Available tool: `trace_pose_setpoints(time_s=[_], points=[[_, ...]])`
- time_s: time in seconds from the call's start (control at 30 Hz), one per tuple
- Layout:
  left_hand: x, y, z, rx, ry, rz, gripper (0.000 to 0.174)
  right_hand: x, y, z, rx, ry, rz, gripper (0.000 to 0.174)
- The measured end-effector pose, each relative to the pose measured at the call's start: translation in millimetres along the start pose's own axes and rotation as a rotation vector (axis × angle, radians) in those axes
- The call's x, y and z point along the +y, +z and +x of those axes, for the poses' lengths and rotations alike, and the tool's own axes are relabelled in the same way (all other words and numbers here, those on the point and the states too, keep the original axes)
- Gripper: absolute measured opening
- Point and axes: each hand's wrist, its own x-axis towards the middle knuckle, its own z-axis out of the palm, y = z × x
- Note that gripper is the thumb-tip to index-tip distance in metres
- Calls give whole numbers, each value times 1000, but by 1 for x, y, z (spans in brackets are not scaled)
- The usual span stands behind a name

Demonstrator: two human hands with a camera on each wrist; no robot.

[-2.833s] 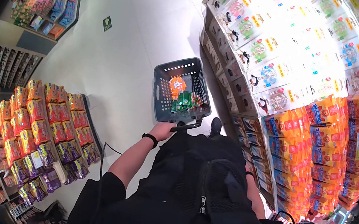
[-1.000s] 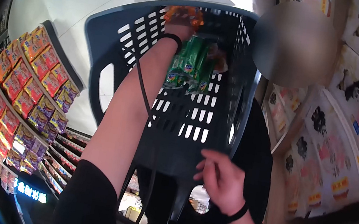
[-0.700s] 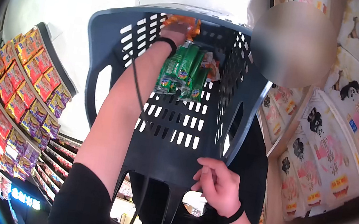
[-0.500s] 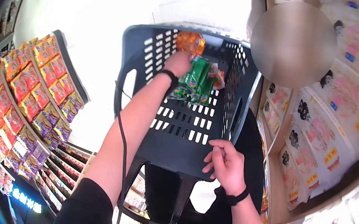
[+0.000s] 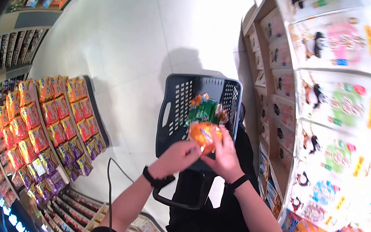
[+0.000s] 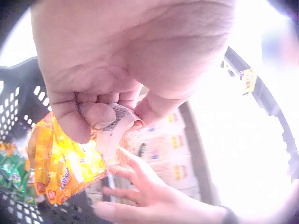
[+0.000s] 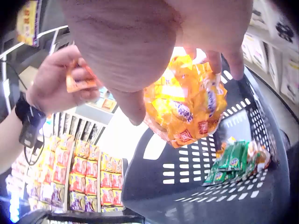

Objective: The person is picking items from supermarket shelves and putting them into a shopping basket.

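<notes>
An orange snack bag point(image 5: 205, 134) is held over the near part of a dark shopping basket point(image 5: 160, 136). My left hand point(image 5: 179, 155) pinches its gathered end, where a white barcode label point(image 6: 112, 126) shows between thumb and fingers. Against the right side of the bag lies my right hand point(image 5: 228, 160), its fingers extended and spread in the left wrist view. The right wrist view shows thumb and fingertips on either side of the bag's crinkled front point(image 7: 184, 105). Inside the basket are several green packets point(image 5: 203, 110), with orange-and-white packaging beside them.
The basket's handle point(image 5: 177, 204) sticks out toward my body. At right stands a tall shelf of white panda-print packs point(image 5: 337, 98); at left, a rack of red, orange and purple bags point(image 5: 47, 124). A cable point(image 5: 109, 191) hangs by my left arm.
My left hand first gripped the basket handle, then reached into the basket's far end. It has come back with the orange bag, and my right hand has moved up to touch it.
</notes>
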Motion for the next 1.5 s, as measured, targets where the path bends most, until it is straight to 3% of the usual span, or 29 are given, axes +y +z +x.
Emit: trace_pose_setpoints(time_s=[0.07, 0.13, 0.23, 0.4, 0.43, 0.53, 0.67, 0.83, 1.07, 1.17, 1.23, 1.5], points=[[40, 11, -50, -29, 78, 49, 26, -41, -10, -18, 44, -170, -88, 87], [62, 23, -90, -47, 136, 48, 25, -85, -22, -45, 106, -215, -132, 61], [78, 43, -150, -13, 233, 31, 18, -127, -12, -108, 180, -237, 26, 60], [91, 62, -244, -137, 311, -79, 14, -183, 7, -204, 240, -221, 85, 46], [74, 71, -255, -117, 322, 36, 14, -187, 10, -225, 262, -227, 74, 36], [89, 86, -297, -163, 254, -114, 15, -200, 10, -267, 253, -147, 141, 30], [82, 102, -324, -140, 203, -99, 18, -241, -15, -325, 304, 38, 185, 30], [94, 137, -351, -155, 314, -80, 20, -235, -31, -364, 455, -55, 94, 28], [128, 221, -359, -121, 397, -50, 15, -223, -74, -441, 546, 22, 230, 24], [153, 267, -360, -156, 414, -23, 19, -194, -90, -472, 711, -104, 204, 24], [163, 295, -357, -156, 441, 22, 24, -188, -104, -497, 770, -68, 246, 20], [200, 391, -360, -145, 403, 153, 20, -142, -153, -575, 778, -60, 346, 23]])
